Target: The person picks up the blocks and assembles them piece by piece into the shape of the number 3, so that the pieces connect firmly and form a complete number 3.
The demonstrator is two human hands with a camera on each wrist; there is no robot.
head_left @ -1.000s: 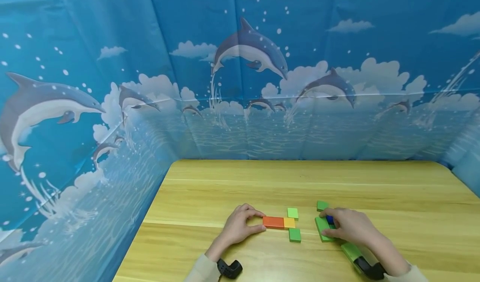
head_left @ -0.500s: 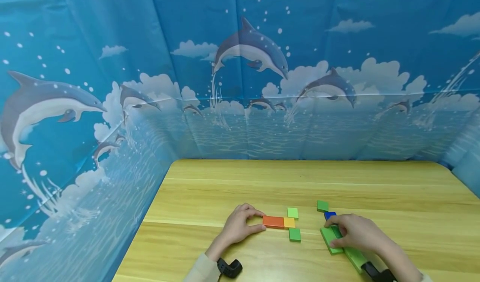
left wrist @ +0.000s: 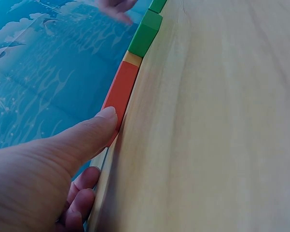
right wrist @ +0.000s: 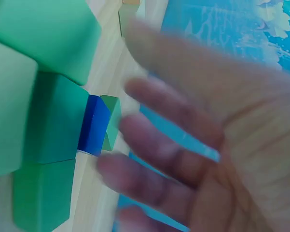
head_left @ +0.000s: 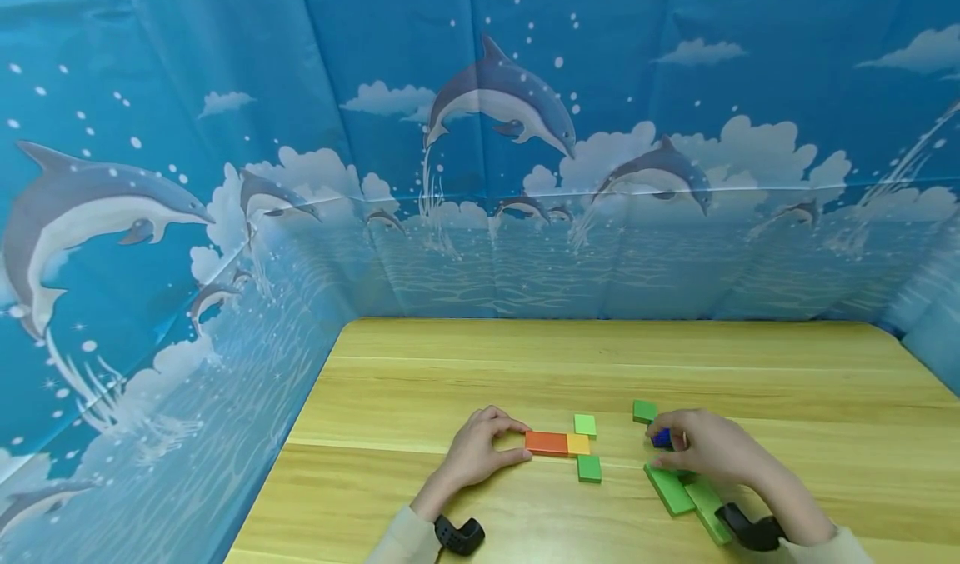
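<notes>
My left hand (head_left: pixel 483 456) pinches the left end of a red-orange rectangular block (head_left: pixel 546 443) that lies flat on the table; in the left wrist view its thumb (left wrist: pixel 89 133) presses the block's near side. Touching the block's right end is a small orange block (head_left: pixel 578 444). Two green squares, one light (head_left: pixel 585 426) and one darker (head_left: pixel 588 468), flank that orange block. My right hand (head_left: pixel 708 447) hovers over a blue block (head_left: pixel 661 438), partly covering it. In the right wrist view its blurred fingers (right wrist: pixel 149 130) are spread, holding nothing. Nearer me lies a green rectangular block (head_left: pixel 670 491).
Beside that rectangle a longer green block (head_left: pixel 707 510) lies slanted under my right wrist. Behind the blue block sits a green square (head_left: pixel 644 411). A wooden table (head_left: pixel 420 364) carries everything, and a dolphin-printed blue curtain (head_left: pixel 480 272) stands along its back and left.
My right hand has drawn the green rectangular block toward me and to the right, then let it go and moved back up over the blue block. My left hand stays put.
</notes>
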